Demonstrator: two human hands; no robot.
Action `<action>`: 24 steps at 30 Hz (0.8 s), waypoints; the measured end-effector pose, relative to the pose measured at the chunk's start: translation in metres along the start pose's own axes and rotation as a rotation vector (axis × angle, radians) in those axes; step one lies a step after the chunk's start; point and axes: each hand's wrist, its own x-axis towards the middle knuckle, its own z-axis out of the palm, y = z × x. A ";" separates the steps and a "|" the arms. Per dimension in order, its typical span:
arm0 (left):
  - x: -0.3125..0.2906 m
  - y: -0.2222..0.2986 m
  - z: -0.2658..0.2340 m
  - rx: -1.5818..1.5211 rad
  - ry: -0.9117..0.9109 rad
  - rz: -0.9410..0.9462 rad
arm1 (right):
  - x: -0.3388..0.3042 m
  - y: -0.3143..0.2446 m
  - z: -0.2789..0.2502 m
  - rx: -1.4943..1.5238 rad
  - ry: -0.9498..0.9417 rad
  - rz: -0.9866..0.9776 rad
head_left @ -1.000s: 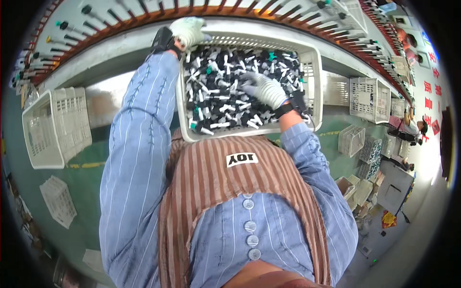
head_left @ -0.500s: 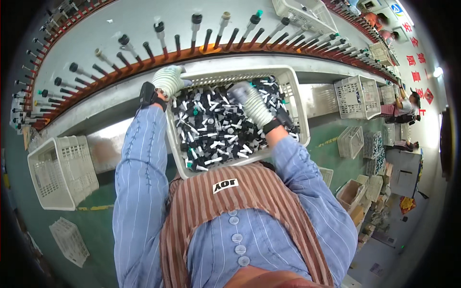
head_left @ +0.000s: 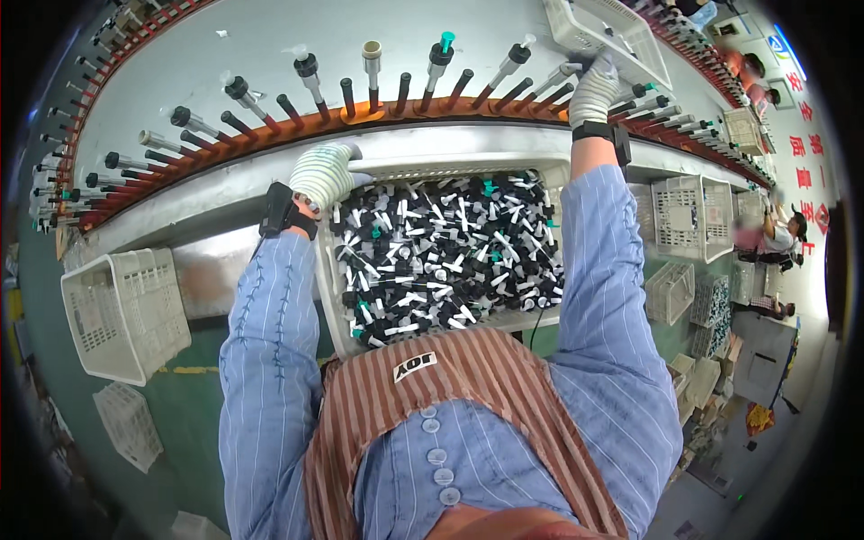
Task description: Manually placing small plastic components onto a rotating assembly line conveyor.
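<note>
A long grey work surface (head_left: 270, 40) spread across the far side, bordered by a curving reddish-brown rail (head_left: 396, 112). Green floor (head_left: 193, 423) lay at the near left. A brown-striped cloth apron (head_left: 486, 387) covered the front of the person's blue, white-striped shirt (head_left: 270, 360). Before the apron sat a wide, pale plastic crate with slotted walls (head_left: 459, 165), just on the near side of the rail. A tall off-white plastic crate (head_left: 135, 315) stood well apart at the left, and a shallow white plastic basket (head_left: 569, 34) rested on the work surface at the far right.

The left hand (head_left: 321, 175), in a white glove with fine stripes, touched the wide crate's far left corner; whether its fingers were clamped on the rim, I could not tell. The right hand (head_left: 596, 93), gloved alike, was over the rail at the far right, just beside the basket. Its fingers were partly hidden, so I could not tell whether they gripped anything.

Slim dark pegs (head_left: 347, 97) lined the rail, several bearing black-collared pieces, one with a green tip (head_left: 447, 40). Small black-and-white plastic parts (head_left: 441, 261), a few of them green, lay jumbled inside the wide crate.
</note>
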 end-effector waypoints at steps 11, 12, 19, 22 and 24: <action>0.004 0.004 -0.001 0.046 -0.050 -0.043 | -0.029 0.002 0.028 0.075 -0.277 0.041; 0.004 0.002 0.002 0.044 -0.040 -0.032 | -0.037 0.004 0.032 0.122 -0.286 0.072; 0.004 -0.008 0.009 0.068 0.009 -0.025 | -0.073 0.004 0.090 -0.098 -0.442 -0.046; 0.010 -0.004 0.007 0.082 0.027 -0.004 | -0.067 0.024 0.110 -0.238 -0.473 -0.168; 0.005 -0.006 0.009 0.068 0.029 -0.019 | -0.072 0.017 0.125 -0.276 -0.549 -0.150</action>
